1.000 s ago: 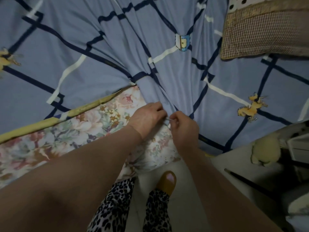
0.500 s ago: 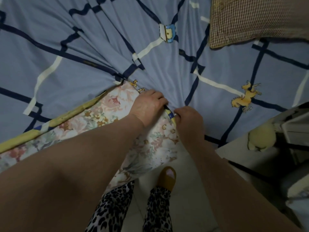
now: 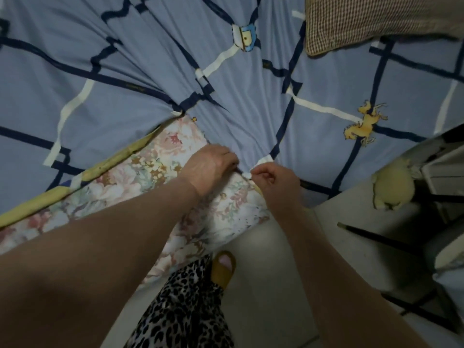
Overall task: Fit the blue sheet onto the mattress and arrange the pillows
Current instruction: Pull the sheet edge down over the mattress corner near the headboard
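The blue sheet, with dark blue and white lines and small cartoon prints, covers the bed top and gathers in folds toward the near corner. The floral mattress with a yellow piped edge shows bare at that corner. My left hand rests on the corner and grips the gathered sheet edge. Close beside it, my right hand pinches a white bit of the sheet's edge. A brown checked pillow lies on the sheet at the top right.
A yellow soft toy sits on grey furniture at the right, with dark rods on the pale floor beside it. My leopard-print trousers and an orange slipper are below the mattress corner.
The view has shifted down and closer to the corner. Both hands stay at the corner; the right hand has turned and now pinches a white piece of the sheet edge.
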